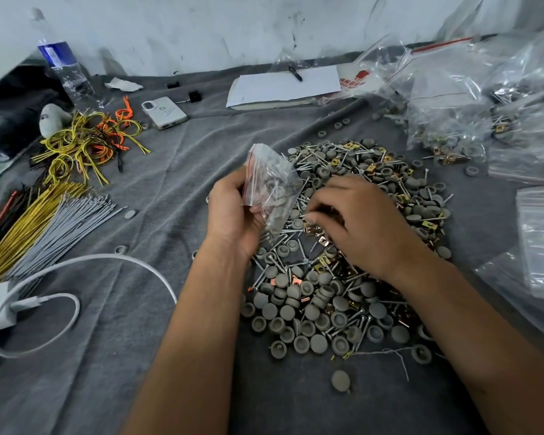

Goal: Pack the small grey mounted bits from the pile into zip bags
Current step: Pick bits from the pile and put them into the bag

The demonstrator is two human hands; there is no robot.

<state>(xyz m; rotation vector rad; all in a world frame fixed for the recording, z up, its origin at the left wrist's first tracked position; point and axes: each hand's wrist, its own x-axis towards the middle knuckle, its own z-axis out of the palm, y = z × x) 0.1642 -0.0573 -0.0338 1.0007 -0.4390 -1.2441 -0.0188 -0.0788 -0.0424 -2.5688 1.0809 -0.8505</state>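
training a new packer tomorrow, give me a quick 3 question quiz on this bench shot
1. True or false: the left hand holds a zip bag that already has parts inside.
2. Where is the right hand working?
A. on the pile of grey caps, screws and clips
B. on the phone
C. on the water bottle
3. Fill in: the pen lies on the white ____ at the back of the bench.

Key
1. True
2. A
3. Notepad
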